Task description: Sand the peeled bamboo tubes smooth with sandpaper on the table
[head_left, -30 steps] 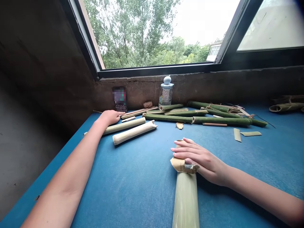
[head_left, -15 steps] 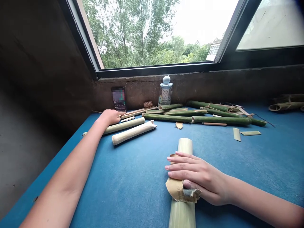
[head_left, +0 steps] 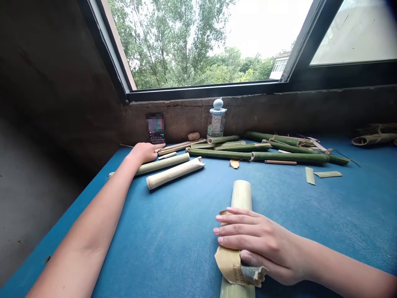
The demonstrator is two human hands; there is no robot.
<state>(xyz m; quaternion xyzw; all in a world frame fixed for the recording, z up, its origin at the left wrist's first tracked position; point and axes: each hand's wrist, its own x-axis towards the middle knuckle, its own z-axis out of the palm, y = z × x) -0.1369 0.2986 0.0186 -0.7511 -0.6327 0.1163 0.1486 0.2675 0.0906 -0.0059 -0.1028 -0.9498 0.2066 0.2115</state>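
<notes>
My right hand [head_left: 259, 240] lies over a pale peeled bamboo tube [head_left: 242, 194] and presses a torn piece of tan sandpaper [head_left: 229, 265] onto it. Its thumb is on the paper's curled grey edge, and its fingers reach across the tube. The tube points away from me, its near end cut off by the frame. At the far left, my left hand [head_left: 144, 152] rests low by the foot of a phone [head_left: 156, 129], one finger stretched toward the lit keyboard. Its other fingers are mostly hidden. Beside it lie thin bamboo strips [head_left: 178, 147].
Two pale bamboo pieces [head_left: 175, 173] lie left of centre on the blue table [head_left: 155, 248]. Green bamboo stalks [head_left: 288, 158], a glass jar [head_left: 216, 124] and twine [head_left: 194, 136] line the back. A sandpaper scrap [head_left: 234, 164] and bamboo slips [head_left: 310, 176] lie nearer.
My right hand and the sandpaper have slid down the tube toward me. The left hand stays in nearly the same place by the phone.
</notes>
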